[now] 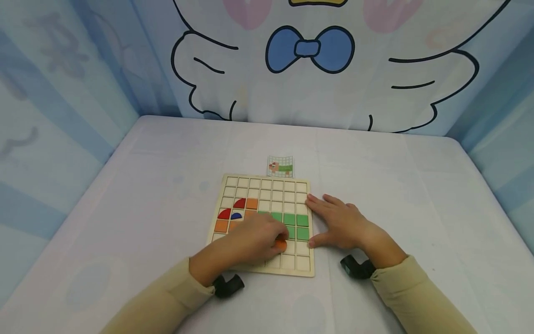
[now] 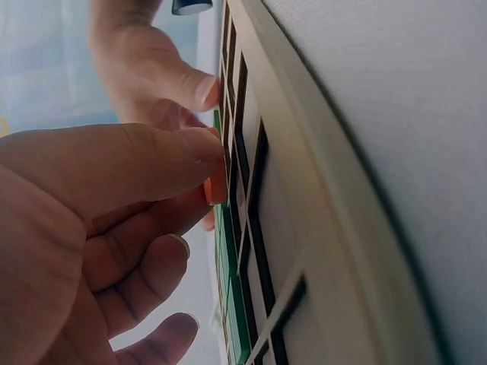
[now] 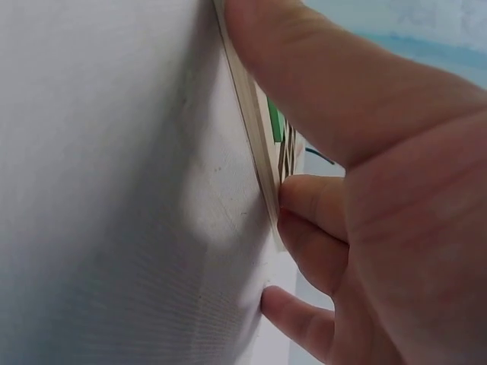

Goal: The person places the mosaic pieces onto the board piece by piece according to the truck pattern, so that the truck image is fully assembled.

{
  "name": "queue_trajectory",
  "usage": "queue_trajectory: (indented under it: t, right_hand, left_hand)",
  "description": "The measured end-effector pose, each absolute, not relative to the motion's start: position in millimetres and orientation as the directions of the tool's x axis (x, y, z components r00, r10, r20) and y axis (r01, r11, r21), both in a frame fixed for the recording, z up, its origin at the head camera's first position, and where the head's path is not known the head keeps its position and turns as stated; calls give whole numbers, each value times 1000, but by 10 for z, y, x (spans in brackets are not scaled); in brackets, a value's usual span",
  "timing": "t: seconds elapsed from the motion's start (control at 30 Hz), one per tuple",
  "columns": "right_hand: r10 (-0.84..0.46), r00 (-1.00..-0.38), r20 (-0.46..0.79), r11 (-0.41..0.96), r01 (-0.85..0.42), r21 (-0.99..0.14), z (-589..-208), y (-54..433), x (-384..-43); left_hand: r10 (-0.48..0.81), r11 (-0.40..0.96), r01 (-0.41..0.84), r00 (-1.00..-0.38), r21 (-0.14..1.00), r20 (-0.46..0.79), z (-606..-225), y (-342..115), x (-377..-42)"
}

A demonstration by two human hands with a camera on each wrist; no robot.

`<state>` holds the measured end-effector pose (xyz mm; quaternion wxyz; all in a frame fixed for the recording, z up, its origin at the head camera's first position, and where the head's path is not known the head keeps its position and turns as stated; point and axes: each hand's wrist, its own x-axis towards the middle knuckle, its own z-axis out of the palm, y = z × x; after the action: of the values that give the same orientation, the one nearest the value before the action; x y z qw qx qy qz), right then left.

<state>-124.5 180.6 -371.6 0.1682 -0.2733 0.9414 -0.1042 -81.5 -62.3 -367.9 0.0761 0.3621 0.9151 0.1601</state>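
Observation:
A wooden grid board (image 1: 288,263) lies flat on the white table, holding red, orange, blue and green pieces. Over its lower middle, my left hand (image 1: 256,236) pinches an orange piece with a rounded edge (image 1: 281,245) between thumb and forefinger. In the left wrist view that orange piece (image 2: 218,182) touches the board's surface beside the green pieces (image 2: 232,281). Fingers spread, my right hand (image 1: 340,226) rests along the board's right edge, thumb and fingertips touching the rim. The left hand and forearm hide part of the board's lower left.
A small picture card (image 1: 281,166) with a gridded animal design lies just beyond the board's far edge. Black wrist devices (image 1: 228,286) sit under both cuffs. The white tablecloth (image 1: 167,171) reaches printed curtains at the back and sides.

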Motion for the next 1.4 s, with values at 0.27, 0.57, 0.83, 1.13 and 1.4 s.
queue_trajectory:
  t: [0.27, 0.57, 0.83, 1.13, 1.4]
  right_hand:
    - [-559, -794, -240, 820, -488, -299, -3717, 1822, -1242]
    - [-565, -793, -230, 813, -487, -319, -3719, 1824, -1230]
    - [-560, -795, -231, 817, -485, -310, -3721, 1834, -1231]
    - [-567, -794, -220, 811, -492, -316, -3727, 1835, -1234]
    - [-571, -793, -214, 805, -489, -337, -3729, 1841, -1221]
  left_hand:
    - [718, 653, 671, -696, 351, -6, -3720, -547, -844]
    - [710, 657, 646, -704, 389, -30, -3698, -495, -858]
    - [715, 649, 639, -698, 413, -44, -3713, -471, -873]
    - [732, 620, 648, -681, 442, -29, -3705, -480, -870]
    - [732, 622, 634, -680, 459, -53, -3683, -489, -878]
